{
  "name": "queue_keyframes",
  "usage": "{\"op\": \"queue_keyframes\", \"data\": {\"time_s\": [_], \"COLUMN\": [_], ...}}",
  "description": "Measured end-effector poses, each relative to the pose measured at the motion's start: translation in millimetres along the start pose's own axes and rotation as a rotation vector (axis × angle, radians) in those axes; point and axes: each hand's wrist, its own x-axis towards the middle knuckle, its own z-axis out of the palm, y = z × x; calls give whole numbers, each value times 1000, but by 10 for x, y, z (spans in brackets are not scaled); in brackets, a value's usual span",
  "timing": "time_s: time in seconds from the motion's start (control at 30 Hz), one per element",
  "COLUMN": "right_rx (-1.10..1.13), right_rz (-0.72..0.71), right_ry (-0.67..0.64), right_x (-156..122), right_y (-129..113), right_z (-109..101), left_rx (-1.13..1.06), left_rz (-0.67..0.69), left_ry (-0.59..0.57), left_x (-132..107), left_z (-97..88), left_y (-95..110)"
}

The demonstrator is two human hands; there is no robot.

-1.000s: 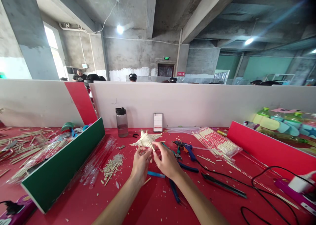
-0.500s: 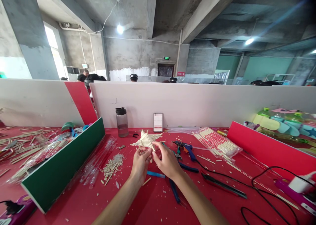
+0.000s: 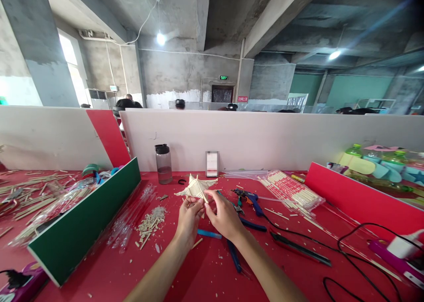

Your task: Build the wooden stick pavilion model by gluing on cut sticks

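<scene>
Above the red table, a small roof-shaped model made of pale wooden sticks is held up between my two hands. My left hand pinches its lower edge from the left. On the right side, my right hand has thumb and finger closed on a corner of the same model. The undersides of the model and some fingertips are hidden. Just right of my hands lie a blue glue gun and pliers with dark blue handles. A light blue stick-like piece rests beneath my wrists.
A water bottle and an upright phone stand by the white partition. Stick offcuts lie left, packed sticks right. A green board and a red board flank the space. A black cutter lies near cables.
My hands and the stick model stay practically still. In the background, a person beyond the partition has shifted to the right and lower.
</scene>
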Motion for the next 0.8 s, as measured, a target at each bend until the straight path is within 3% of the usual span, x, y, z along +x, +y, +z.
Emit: {"op": "queue_keyframes", "data": {"time_s": [0.6, 0.8], "right_rx": [-13, -49], "right_rz": [-4, 4], "right_ry": [0, 33], "right_x": [3, 1], "right_y": [-21, -20], "right_z": [-16, 11], "left_rx": [32, 189], "left_rz": [12, 44], "left_ry": [-2, -59], "left_x": [-15, -46], "left_z": [3, -95], "left_y": [3, 174]}}
